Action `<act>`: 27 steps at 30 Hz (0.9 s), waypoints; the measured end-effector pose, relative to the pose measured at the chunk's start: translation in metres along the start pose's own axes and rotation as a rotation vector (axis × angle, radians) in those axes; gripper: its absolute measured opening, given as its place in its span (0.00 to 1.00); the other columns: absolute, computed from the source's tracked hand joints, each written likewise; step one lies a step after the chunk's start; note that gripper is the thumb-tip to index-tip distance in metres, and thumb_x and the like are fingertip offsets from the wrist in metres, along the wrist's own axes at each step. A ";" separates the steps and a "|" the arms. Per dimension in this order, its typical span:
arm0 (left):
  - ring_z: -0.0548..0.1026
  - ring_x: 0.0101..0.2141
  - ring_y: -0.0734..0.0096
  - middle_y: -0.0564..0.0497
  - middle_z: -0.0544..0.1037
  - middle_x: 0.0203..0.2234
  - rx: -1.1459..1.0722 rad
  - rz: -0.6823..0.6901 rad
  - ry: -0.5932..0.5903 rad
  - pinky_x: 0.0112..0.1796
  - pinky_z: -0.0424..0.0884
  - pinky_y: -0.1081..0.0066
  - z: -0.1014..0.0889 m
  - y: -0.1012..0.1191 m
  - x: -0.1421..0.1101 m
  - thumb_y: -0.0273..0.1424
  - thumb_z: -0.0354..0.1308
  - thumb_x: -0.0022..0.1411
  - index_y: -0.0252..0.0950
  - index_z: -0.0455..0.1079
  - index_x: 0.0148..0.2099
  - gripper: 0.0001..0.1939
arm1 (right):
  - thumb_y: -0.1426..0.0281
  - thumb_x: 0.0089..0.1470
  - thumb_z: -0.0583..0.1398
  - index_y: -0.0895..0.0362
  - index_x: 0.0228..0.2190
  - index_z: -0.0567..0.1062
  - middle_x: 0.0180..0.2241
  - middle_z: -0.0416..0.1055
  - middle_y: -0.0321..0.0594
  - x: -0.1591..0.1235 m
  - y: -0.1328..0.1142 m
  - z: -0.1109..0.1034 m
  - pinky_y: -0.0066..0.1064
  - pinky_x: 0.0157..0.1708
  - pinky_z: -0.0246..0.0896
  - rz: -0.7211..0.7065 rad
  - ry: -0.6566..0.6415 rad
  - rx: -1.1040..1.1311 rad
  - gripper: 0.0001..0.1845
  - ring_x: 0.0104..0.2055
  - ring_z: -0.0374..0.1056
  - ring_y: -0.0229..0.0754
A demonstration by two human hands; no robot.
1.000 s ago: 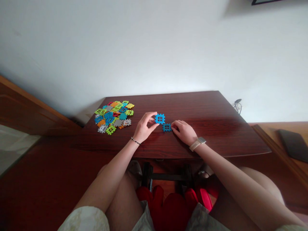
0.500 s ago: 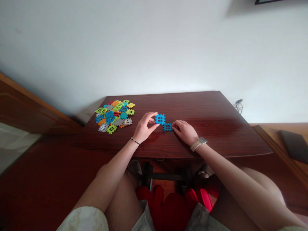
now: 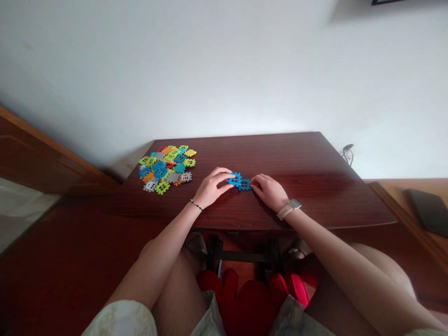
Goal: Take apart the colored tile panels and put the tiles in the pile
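Note:
My left hand (image 3: 213, 185) is closed on a bright blue square building tile (image 3: 234, 179) with a window grid and notched edges, its thumb and fingers on the tile's left side. Just right of it and slightly lower lies a second, darker blue window tile (image 3: 244, 185). The two tiles meet or overlap at their near edges; whether they interlock I cannot tell. My right hand (image 3: 269, 190) rests on the table, thumb and fingertips pinched at the right edge of the darker tile.
On the table's left side sits a pile of notched tiles (image 3: 168, 168) in green, blue, orange, grey, white and red. The dark wooden table (image 3: 297, 158) backs onto a white wall (image 3: 224, 70). A black cable (image 3: 347, 149) shows beyond its right edge.
My left hand has moved the bright blue tile slightly down and to the right, against the darker tile. My right hand has stayed almost still.

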State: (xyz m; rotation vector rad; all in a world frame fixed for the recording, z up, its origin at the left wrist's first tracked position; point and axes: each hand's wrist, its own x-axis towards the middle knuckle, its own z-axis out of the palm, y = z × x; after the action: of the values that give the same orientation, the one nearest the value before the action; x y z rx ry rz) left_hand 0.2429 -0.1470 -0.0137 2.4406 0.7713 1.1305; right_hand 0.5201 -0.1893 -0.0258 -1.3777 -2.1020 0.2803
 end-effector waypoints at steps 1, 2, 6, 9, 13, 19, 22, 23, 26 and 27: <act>0.80 0.54 0.62 0.45 0.77 0.55 0.013 -0.001 -0.014 0.58 0.79 0.58 0.001 -0.001 -0.001 0.29 0.66 0.73 0.43 0.79 0.58 0.13 | 0.72 0.68 0.61 0.52 0.37 0.75 0.38 0.77 0.42 0.000 0.000 0.000 0.37 0.43 0.63 -0.001 0.001 0.001 0.05 0.40 0.71 0.48; 0.80 0.54 0.62 0.45 0.77 0.55 0.021 -0.007 -0.023 0.59 0.78 0.57 0.001 -0.003 -0.001 0.30 0.66 0.73 0.43 0.80 0.57 0.12 | 0.72 0.68 0.61 0.52 0.37 0.75 0.38 0.77 0.42 0.000 0.000 0.000 0.37 0.43 0.63 -0.002 0.002 0.002 0.05 0.40 0.71 0.48; 0.82 0.48 0.65 0.44 0.76 0.55 0.023 -0.032 -0.069 0.56 0.79 0.59 0.002 -0.009 -0.005 0.31 0.64 0.75 0.43 0.82 0.54 0.10 | 0.72 0.68 0.60 0.52 0.37 0.75 0.38 0.77 0.42 0.000 0.001 0.000 0.37 0.43 0.63 -0.006 -0.001 0.004 0.05 0.40 0.71 0.48; 0.82 0.46 0.66 0.44 0.76 0.55 0.040 -0.033 -0.090 0.55 0.79 0.60 0.001 -0.011 -0.006 0.32 0.63 0.75 0.42 0.84 0.51 0.08 | 0.72 0.69 0.60 0.52 0.37 0.75 0.38 0.77 0.42 0.000 0.001 -0.001 0.37 0.43 0.63 -0.010 -0.005 0.001 0.05 0.40 0.71 0.48; 0.81 0.45 0.67 0.44 0.76 0.55 0.054 -0.034 -0.094 0.54 0.79 0.60 -0.001 -0.010 -0.006 0.32 0.63 0.75 0.43 0.85 0.49 0.08 | 0.72 0.69 0.60 0.52 0.37 0.74 0.38 0.77 0.42 0.000 0.001 0.000 0.37 0.44 0.63 -0.011 -0.007 -0.003 0.05 0.40 0.71 0.48; 0.81 0.46 0.66 0.45 0.76 0.55 0.057 -0.045 -0.109 0.55 0.79 0.60 -0.001 -0.011 -0.006 0.32 0.63 0.75 0.43 0.85 0.50 0.08 | 0.72 0.69 0.61 0.52 0.37 0.74 0.38 0.77 0.42 0.000 0.000 0.000 0.37 0.43 0.63 -0.002 -0.010 -0.013 0.05 0.40 0.71 0.49; 0.82 0.47 0.65 0.45 0.76 0.54 0.057 -0.052 -0.113 0.55 0.79 0.60 -0.001 -0.011 -0.006 0.32 0.64 0.75 0.44 0.85 0.49 0.08 | 0.72 0.69 0.61 0.52 0.38 0.74 0.38 0.77 0.42 0.000 0.000 -0.001 0.37 0.43 0.63 0.000 -0.013 -0.018 0.05 0.41 0.71 0.49; 0.82 0.47 0.65 0.45 0.76 0.54 0.057 -0.053 -0.113 0.55 0.79 0.60 -0.001 -0.011 -0.006 0.32 0.64 0.75 0.44 0.85 0.49 0.08 | 0.72 0.69 0.60 0.52 0.38 0.74 0.38 0.77 0.42 0.000 0.000 -0.001 0.37 0.43 0.63 0.000 -0.014 -0.019 0.05 0.41 0.71 0.49; 0.82 0.47 0.66 0.45 0.77 0.54 0.055 -0.055 -0.111 0.55 0.79 0.60 0.001 -0.011 -0.006 0.33 0.63 0.75 0.44 0.85 0.49 0.08 | 0.72 0.69 0.60 0.52 0.38 0.74 0.38 0.77 0.42 0.000 -0.001 -0.002 0.37 0.44 0.63 -0.003 -0.014 -0.017 0.05 0.41 0.71 0.49; 0.81 0.46 0.66 0.45 0.77 0.54 0.054 -0.057 -0.110 0.55 0.79 0.60 0.001 -0.012 -0.006 0.33 0.63 0.75 0.44 0.85 0.49 0.08 | 0.72 0.69 0.60 0.52 0.38 0.75 0.39 0.77 0.42 0.000 -0.001 -0.002 0.37 0.44 0.63 -0.003 -0.014 -0.017 0.05 0.41 0.71 0.48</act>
State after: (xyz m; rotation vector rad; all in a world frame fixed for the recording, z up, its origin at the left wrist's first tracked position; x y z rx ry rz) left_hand 0.2365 -0.1417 -0.0240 2.4849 0.8421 0.9577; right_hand 0.5202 -0.1897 -0.0237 -1.3861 -2.1222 0.2724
